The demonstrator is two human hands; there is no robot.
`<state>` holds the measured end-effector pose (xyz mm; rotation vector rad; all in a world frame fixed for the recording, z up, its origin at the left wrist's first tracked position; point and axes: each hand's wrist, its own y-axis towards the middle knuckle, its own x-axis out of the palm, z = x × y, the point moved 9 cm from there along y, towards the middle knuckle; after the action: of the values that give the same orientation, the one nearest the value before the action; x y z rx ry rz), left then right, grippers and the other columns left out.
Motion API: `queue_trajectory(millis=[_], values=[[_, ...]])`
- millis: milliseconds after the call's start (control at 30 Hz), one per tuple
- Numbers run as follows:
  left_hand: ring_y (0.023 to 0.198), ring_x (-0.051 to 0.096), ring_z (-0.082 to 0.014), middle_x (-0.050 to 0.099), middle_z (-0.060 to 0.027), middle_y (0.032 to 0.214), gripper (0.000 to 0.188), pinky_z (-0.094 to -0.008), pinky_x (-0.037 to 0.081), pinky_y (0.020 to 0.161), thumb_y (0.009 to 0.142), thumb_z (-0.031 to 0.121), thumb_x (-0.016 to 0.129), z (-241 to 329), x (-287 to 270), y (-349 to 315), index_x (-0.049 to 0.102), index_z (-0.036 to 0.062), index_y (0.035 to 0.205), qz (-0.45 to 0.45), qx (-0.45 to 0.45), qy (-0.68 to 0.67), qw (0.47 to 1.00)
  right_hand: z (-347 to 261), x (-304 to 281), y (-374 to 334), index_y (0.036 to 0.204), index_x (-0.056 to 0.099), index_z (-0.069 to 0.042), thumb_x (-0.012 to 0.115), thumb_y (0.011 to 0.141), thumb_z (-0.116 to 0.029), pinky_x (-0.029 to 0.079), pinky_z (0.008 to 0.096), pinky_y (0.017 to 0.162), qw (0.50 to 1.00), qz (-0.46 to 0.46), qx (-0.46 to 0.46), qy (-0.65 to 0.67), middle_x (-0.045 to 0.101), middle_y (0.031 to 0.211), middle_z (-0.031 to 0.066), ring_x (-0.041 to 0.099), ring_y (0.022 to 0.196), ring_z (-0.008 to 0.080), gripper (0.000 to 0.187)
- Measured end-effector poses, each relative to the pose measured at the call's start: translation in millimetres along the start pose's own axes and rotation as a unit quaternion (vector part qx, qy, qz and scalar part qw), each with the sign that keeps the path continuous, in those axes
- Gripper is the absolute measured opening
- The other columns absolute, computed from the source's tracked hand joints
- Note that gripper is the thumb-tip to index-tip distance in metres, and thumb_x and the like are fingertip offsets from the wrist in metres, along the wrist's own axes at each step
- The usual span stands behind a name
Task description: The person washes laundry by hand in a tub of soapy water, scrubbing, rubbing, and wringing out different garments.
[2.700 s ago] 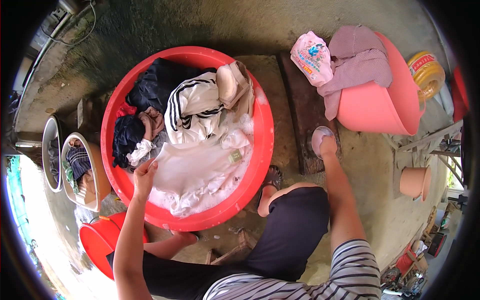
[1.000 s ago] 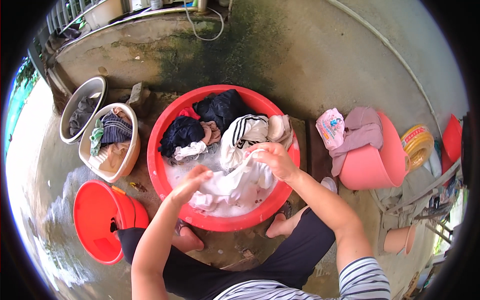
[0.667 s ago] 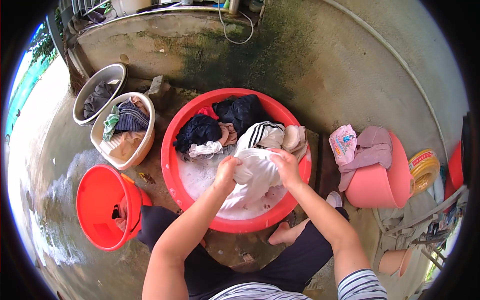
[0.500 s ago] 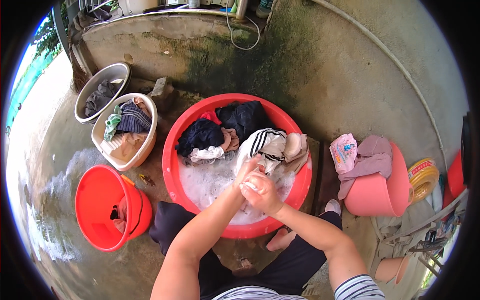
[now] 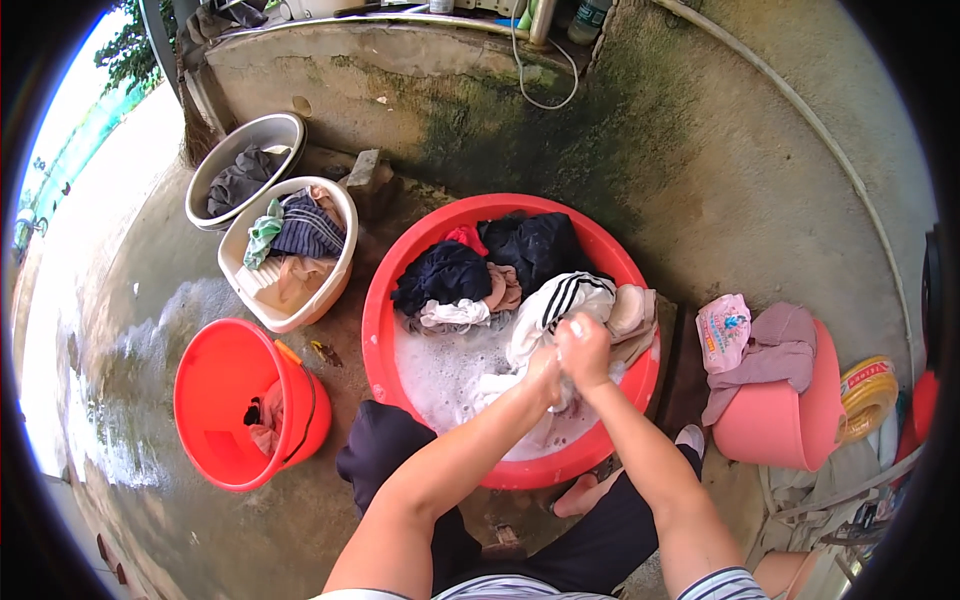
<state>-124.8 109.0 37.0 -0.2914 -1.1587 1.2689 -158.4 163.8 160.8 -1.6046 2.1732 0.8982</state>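
A large round red tub (image 5: 378, 345) holds sudsy water and wet laundry. Over its right half, my left hand (image 5: 545, 374) and my right hand (image 5: 584, 348) press together, both closed on part of a white garment with black stripes (image 5: 568, 298). Some white cloth from it hangs into the suds beside my left hand. The cloth within my fingers is mostly hidden. Against the tub's far wall lie a dark navy cloth (image 5: 442, 276), a black garment (image 5: 537, 247), a small red cloth (image 5: 466, 237) and a beige cloth (image 5: 632, 312) at the right.
On the left stand a red bucket (image 5: 200, 420) with a few clothes, a cream basin (image 5: 343, 260) and a grey basin (image 5: 290, 125), both holding laundry. A pink basket (image 5: 765, 430) with clothes over its rim and a coiled yellow hose (image 5: 868, 400) are at the right. A concrete wall (image 5: 660, 180) rises behind.
My hands have turned, with my right hand now raised above and beyond my left. More white cloth lies spread in the suds beside them. The whole view has shifted slightly.
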Motion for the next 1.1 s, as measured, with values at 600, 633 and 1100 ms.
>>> queue_trajectory(millis=[600, 633, 1100], values=[[0.067, 0.055, -0.0154, 0.059, -0.0057, 0.08, 0.035, -0.028, 0.044, 0.058, 0.082, 0.039, 0.048, 10, 11, -23, 0.056, 0.0074, 0.093, -0.087, 0.032, -0.003, 0.996, 52, 1, 21, 0.051, 0.035, -0.003, 0.057, 0.07, -0.014, 0.032, 0.032, 0.043, 0.997, -0.004, 0.046, 0.06, 0.037, 0.044, 0.0072, 0.035, 0.043, 0.0125, 0.031], [0.069, 0.055, -0.0139, 0.059, -0.006, 0.078, 0.035, -0.0279, 0.044, 0.06, 0.078, 0.037, 0.055, 19, 18, -37, 0.058, 0.0056, 0.093, -0.1, 0.03, 0.02, 0.994, 62, 8, 21, 0.051, 0.039, -0.005, 0.058, 0.073, -0.019, 0.032, 0.0298, 0.043, 0.983, -0.074, 0.105, 0.13, 0.04, 0.046, 0.0022, 0.036, 0.045, 0.0089, 0.033], [0.063, 0.051, -0.0137, 0.056, -0.007, 0.08, 0.013, -0.0237, 0.042, 0.058, 0.069, 0.013, 0.06, 94, -29, -58, 0.055, 0.0016, 0.07, -0.078, 0.249, 0.054, 0.964, 15, 4, -12, 0.089, 0.053, -0.002, 0.061, 0.073, -0.009, 0.043, 0.0282, 0.075, 0.834, -0.176, 0.229, 0.471, 0.057, 0.089, 0.0069, 0.056, 0.081, 0.0157, 0.019]])
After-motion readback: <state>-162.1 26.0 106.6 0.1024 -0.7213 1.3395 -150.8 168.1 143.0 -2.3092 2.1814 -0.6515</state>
